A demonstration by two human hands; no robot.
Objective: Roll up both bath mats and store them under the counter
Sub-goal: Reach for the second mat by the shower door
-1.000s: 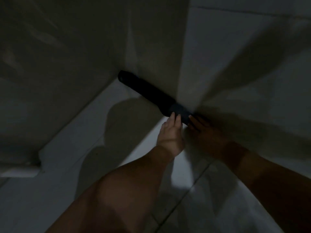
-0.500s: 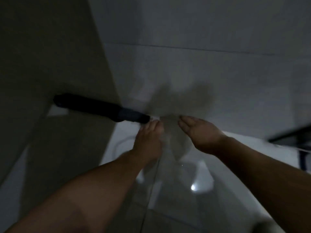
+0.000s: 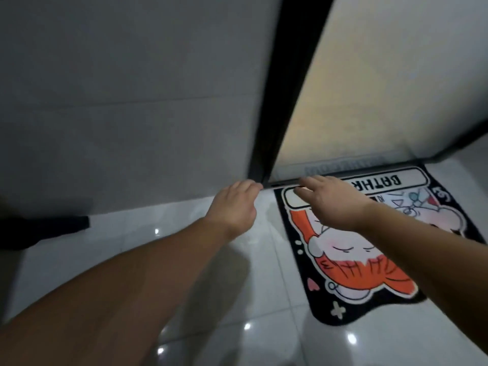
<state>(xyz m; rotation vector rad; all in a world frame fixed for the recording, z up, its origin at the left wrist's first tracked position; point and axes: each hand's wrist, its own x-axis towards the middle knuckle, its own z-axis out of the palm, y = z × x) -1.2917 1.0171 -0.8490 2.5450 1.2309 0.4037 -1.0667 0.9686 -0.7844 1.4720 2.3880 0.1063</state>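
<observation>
1. The dim corner seen earlier is replaced in view by a flat bath mat at 3 o'clock.
2. The left hand is loosely curled, empty; the right hand is spread over the mat's far edge.
3. A rolled mat lies at 9 o'clock; a black door frame stands at 12.

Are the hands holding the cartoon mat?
No. Both hands are empty: the left hand and right hand hover open above the flat bath mat.

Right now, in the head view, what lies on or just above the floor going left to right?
Dark rolled mat at the wall → left hand → right hand → flat cartoon bath mat, with the right hand over its far left corner.
</observation>
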